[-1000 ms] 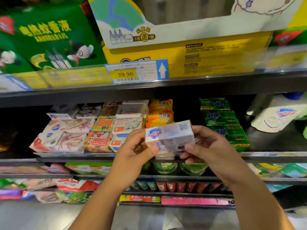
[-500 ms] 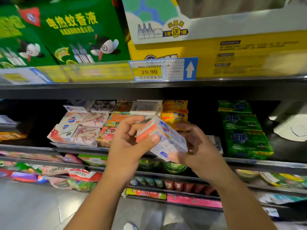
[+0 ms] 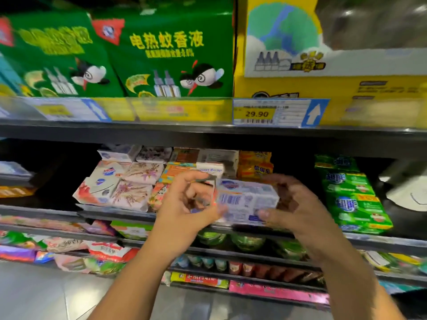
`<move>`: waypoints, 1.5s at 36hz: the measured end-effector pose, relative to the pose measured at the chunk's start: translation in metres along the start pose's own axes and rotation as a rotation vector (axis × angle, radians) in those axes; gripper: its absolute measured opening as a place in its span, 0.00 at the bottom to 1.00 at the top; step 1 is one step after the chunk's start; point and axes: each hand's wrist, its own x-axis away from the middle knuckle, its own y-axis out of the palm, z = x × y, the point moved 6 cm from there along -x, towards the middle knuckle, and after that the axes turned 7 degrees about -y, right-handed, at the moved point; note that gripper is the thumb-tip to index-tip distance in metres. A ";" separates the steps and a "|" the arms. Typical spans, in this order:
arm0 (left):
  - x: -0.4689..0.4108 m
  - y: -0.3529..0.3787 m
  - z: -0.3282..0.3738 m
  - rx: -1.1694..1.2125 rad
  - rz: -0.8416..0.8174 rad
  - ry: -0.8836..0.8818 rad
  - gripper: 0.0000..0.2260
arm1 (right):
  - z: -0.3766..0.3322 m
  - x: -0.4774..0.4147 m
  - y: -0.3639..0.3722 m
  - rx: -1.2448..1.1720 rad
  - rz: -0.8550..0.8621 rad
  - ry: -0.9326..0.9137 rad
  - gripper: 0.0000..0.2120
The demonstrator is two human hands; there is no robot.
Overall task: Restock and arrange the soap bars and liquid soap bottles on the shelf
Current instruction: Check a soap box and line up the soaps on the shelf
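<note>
In the head view, a pale soap box [image 3: 247, 202] with a blue shield logo sits at the centre of the frame, held lengthwise between two hands in front of the middle shelf [image 3: 46, 212]. The left hand [image 3: 184, 204] has its fingers [image 3: 196, 181] curled at the box's left end with the thumb under the lower corner. The right hand [image 3: 298, 204] grips the right end, thumb on the lower front and the other fingers curled behind. Both hands are motion-blurred.

Behind them, left of centre, stand stacked soap bars [image 3: 120, 183] in white and floral wrappers, and yellow soap packs [image 3: 254, 165] show just above the box. A stack of green soap packs [image 3: 351, 197] stands at centre right, with a white pouch [image 3: 406, 192] at the right edge.

On the top shelf are green boxes [image 3: 166, 54] at upper left and a yellow box [image 3: 323, 86] at upper right, with a price tag [image 3: 256, 113] reading 29.90 below it
</note>
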 end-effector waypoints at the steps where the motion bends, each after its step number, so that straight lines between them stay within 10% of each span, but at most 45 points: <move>1: -0.001 -0.001 -0.004 0.003 -0.029 -0.022 0.25 | -0.010 -0.003 0.001 -0.047 0.024 -0.032 0.30; 11: 0.015 -0.022 -0.029 -0.034 -0.298 -0.321 0.21 | -0.039 -0.013 0.109 0.372 -0.136 -0.107 0.29; 19: -0.007 -0.129 -0.011 0.169 -0.017 -0.110 0.33 | -0.043 -0.045 0.128 0.214 0.085 -0.066 0.24; 27: -0.008 -0.178 -0.025 -0.013 0.041 -0.410 0.05 | 0.001 -0.043 0.192 0.272 0.051 0.357 0.17; 31: -0.004 -0.205 -0.042 -0.101 -0.053 -0.488 0.06 | 0.019 -0.044 0.213 0.354 0.013 0.440 0.20; 42: -0.028 -0.261 0.004 -0.252 -0.161 0.039 0.19 | 0.015 -0.078 0.255 -0.037 0.091 0.493 0.26; 47: -0.030 -0.274 0.014 -0.545 -0.136 0.374 0.21 | 0.012 -0.095 0.268 -0.078 0.081 0.359 0.10; 54: -0.032 -0.293 -0.023 -0.707 0.023 0.250 0.24 | 0.013 -0.112 0.273 0.032 0.261 0.180 0.19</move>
